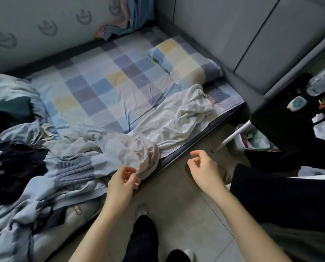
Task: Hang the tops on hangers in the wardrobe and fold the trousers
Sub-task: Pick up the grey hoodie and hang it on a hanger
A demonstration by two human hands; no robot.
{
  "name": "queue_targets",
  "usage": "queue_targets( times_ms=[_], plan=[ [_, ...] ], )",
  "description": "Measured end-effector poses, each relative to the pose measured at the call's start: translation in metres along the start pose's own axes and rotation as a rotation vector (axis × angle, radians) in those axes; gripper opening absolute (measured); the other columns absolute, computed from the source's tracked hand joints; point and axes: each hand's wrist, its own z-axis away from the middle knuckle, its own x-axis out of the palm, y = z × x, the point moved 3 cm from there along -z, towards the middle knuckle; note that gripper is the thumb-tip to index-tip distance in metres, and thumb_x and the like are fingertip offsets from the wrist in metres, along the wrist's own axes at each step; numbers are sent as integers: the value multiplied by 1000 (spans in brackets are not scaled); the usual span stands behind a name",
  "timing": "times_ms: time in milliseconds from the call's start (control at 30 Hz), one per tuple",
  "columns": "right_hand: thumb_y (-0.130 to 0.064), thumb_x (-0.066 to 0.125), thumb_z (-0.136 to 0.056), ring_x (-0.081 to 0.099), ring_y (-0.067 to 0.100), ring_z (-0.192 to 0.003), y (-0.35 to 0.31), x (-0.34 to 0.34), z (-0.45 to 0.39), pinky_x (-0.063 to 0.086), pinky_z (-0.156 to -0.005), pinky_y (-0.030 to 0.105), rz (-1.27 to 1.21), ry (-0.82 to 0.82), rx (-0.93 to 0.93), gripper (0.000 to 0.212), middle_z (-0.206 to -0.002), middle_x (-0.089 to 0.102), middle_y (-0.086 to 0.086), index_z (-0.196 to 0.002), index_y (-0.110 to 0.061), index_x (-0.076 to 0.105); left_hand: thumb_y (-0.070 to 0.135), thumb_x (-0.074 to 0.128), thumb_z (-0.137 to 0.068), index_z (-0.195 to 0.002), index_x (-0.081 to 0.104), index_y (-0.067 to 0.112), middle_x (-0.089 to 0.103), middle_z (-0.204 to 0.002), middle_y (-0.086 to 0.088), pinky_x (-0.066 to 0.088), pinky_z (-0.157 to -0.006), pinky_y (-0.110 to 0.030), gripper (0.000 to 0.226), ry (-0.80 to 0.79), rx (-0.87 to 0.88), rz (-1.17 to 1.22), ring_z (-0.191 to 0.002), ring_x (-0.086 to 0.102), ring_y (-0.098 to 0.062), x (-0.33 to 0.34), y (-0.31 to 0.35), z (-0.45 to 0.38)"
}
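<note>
Head view looks down on your two bare forearms reaching out over the tiled floor [178,210] toward the edge of the bed [105,87]. Your left hand [123,183] sits at the mattress edge with its fingers loosely curled, fingertips right beside the hem of a pale crumpled garment [137,154]; you cannot tell from here whether they pinch the cloth or only brush it. Your right hand [205,170] hangs over the floor just off the bed, fingers relaxed and slightly bent, holding nothing.

The pale garment lies bunched at the near edge of the bed, spilling a little over the side. Beyond it a white garment [184,118] is spread in wrinkles toward the pillow [184,59], which wears the same checked pattern as the sheet. To your left a light blue cable-knit piece [73,171] lies among a rumpled blue quilt [16,214], with a dark heap of clothes [14,167] on top of it.

On your right, a white basket [252,138] stands on the floor under a dark table [282,118], with mixed cloth inside that is too dim to identify.
</note>
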Motion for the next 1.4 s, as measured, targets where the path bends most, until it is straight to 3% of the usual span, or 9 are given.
queue_targets(
  times_ms=[200,300,467,633,767,900,1133,1267,1400],
  plan=[
    [-21,52,-94,53,14,-92,-9,29,-85,37,-80,19,46,-60,46,23,-94,57,-5,-116,-16,55,4,51,-91,-90,60,14,69,-77,-9,56,-61,-34,13,-85,-86,-78,-70,69,-26,5,7,-113],
    [-19,53,-93,52,14,-91,5,32,-134,38,-81,21,88,-58,72,21,-96,57,-3,-113,-13,57,6,54,-90,-88,57,16,67,-83,-9,56,-72,-43,11,-184,-110,-186,-77,66,-27,32,7,-162],
    [-23,51,-94,53,17,-99,41,35,-232,41,-82,26,169,-128,108,22,-109,59,2,-113,-13,56,19,59,-88,-94,57,21,64,-93,4,48,-78,-33,7,-280,-72,-436,-88,62,-18,86,8,-245],
    [-25,48,-95,53,21,-105,78,62,-352,46,-89,35,253,-246,74,23,-115,58,4,-113,-13,56,20,57,-90,-101,55,19,62,-103,0,43,-72,-28,12,-270,-165,-486,-82,57,-13,152,-6,-331],
    [-24,46,-96,53,22,-103,106,105,-434,43,-84,32,321,-360,-1,22,-114,57,6,-112,-11,56,17,55,-89,-115,56,13,60,-120,-5,50,-82,-33,26,-261,-236,-510,-99,60,-23,203,-34,-389],
    [-26,46,-95,52,30,-108,132,163,-504,41,-86,35,390,-464,-60,22,-113,57,11,-105,-9,55,21,54,-92,-133,51,13,53,-135,-10,42,-96,-34,42,-404,-265,-759,-120,51,-29,246,-75,-441],
    [-35,53,-95,33,35,-129,174,264,-540,34,-102,44,654,-680,-254,61,-140,40,12,-145,-17,23,16,55,-89,-149,29,15,38,-150,-8,39,-104,-40,65,-373,-268,-874,-133,40,-28,280,-132,-492],
    [-3,50,-88,50,36,-114,193,285,-537,34,-96,46,886,-750,-283,39,-119,58,13,-125,-13,39,13,55,-88,-149,29,16,38,-150,-9,41,-104,-41,67,-407,-273,-867,-133,41,-30,288,-153,-499],
    [-5,37,-95,51,30,-82,181,272,-530,37,-75,39,678,-762,-274,13,-98,60,10,-99,-15,44,14,57,-85,-148,29,17,36,-150,-9,40,-104,-43,69,-405,-236,-900,-129,42,-33,287,-160,-500]
  ],
)
